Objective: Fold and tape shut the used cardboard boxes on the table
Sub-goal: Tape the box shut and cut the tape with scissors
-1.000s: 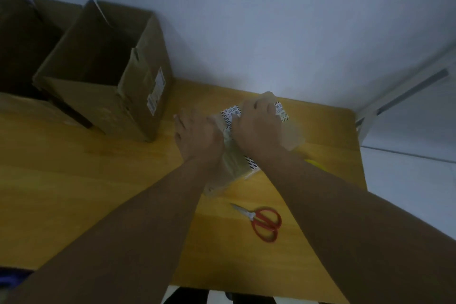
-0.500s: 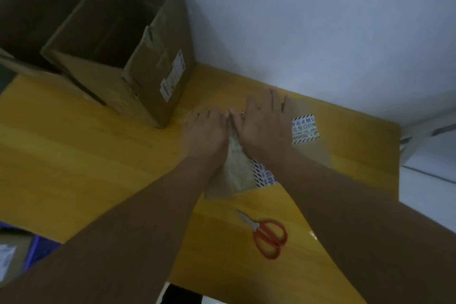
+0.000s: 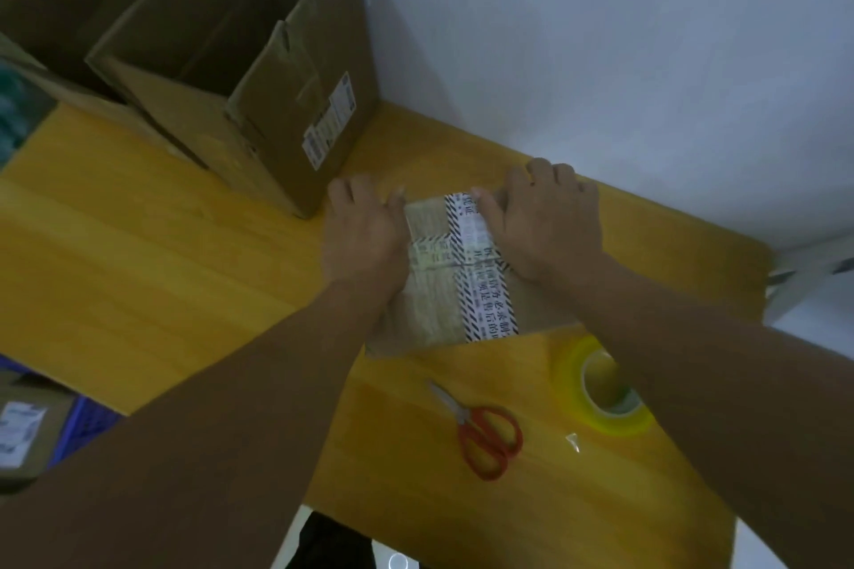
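Pressing down from either side, the left hand (image 3: 365,236) lies palm-down along the left edge of the small cardboard box (image 3: 439,291), its fingers fairly straight and spread, thumb against the box's far left corner. The right hand (image 3: 545,222) sits on the far right part, its fingers bent over the far edge and its thumb laid on the striped tape (image 3: 485,286), so it clamps that corner rather than merely resting there. The box lies low on the tabletop (image 3: 138,268), directly in front of the person, between the two hands, and well apart from the large open box (image 3: 240,74) standing at the far left. It looks light and worn: thin board, creased, with glossy old tape across the top that is probably slick under the palms, so it should flex if squeezed in the middle. The edges and corners seem the firmest places to hold it. Its long axis appears to run from the person toward the wall, the far end leaning slightly left, and the striped tape follows that line. Nearer the person lie red-handled scissors (image 3: 490,434), and just to their right a yellow tape roll (image 3: 600,388), partly hidden by the right forearm.
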